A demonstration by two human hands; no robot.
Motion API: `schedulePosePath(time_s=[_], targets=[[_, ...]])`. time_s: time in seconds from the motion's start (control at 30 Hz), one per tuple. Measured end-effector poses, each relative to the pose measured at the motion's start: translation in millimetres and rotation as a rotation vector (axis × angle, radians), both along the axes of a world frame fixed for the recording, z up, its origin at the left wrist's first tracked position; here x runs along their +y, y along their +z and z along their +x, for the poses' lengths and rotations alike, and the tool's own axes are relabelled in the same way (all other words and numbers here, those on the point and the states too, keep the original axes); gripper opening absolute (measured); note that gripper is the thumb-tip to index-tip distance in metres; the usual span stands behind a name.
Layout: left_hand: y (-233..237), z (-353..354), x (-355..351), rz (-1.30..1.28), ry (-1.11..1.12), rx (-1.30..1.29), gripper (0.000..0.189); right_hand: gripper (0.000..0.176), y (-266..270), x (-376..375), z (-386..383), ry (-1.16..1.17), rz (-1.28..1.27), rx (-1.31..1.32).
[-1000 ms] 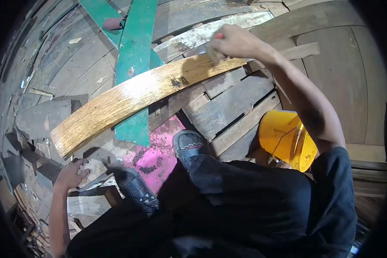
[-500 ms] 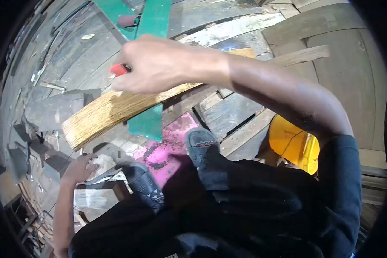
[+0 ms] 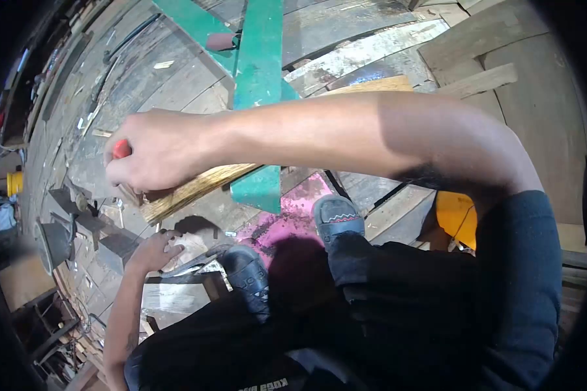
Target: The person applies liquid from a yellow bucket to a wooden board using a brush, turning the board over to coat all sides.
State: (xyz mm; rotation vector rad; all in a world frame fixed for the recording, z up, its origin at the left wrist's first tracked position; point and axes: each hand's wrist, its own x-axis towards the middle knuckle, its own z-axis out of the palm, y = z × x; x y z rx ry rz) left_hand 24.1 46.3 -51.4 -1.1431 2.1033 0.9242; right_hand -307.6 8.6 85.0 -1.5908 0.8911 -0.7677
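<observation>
My right hand (image 3: 153,151) is closed around a red-handled tool (image 3: 120,148), probably a brush, and presses it on the near left end of a long curved wooden plank (image 3: 189,189). The plank looks glossy and yellow-brown and rests across a green wooden trestle (image 3: 259,72); my forearm hides most of its length. My left hand (image 3: 155,251) is lower left, fingers bent, resting on a pale wood scrap (image 3: 192,246) on the floor. My two feet in dark sandals (image 3: 336,218) stand by a pink patch (image 3: 287,218).
A yellow bucket (image 3: 460,218) stands at the right, partly behind my arm. Rough floorboards, offcuts and wood blocks (image 3: 114,247) lie all around. A small yellow can (image 3: 14,182) sits at the far left edge.
My right hand has swept along the plank from its far right end to its near left end. The view has shifted left. My left hand stays on the floor scrap.
</observation>
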Motion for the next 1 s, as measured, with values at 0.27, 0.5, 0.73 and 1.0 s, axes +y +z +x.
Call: schedulePosePath(time_s=[0.27,0.5,0.73,1.0], targets=[[4.4,-9.1,-2.6,0.013,0.003,-0.023,0.05,0.033,-32.1,21.8,-46.2,0.086,0.132,0.053],[-10.2,4.5,-4.6,-0.047,-0.095,0.026,0.051,0.037,-65.5,54.7,-155.6,-0.048,0.138,0.226],[-17.0,6.7,-8.3,-0.085,-0.1,0.081,0.049,0.029,-67.9,84.0,-271.1,-0.114,0.469,0.457],[-2.0,-14.3,-10.0,0.014,-0.033,-0.057,0.051,0.023,-77.8,105.1,-402.7,-0.255,0.373,0.96]])
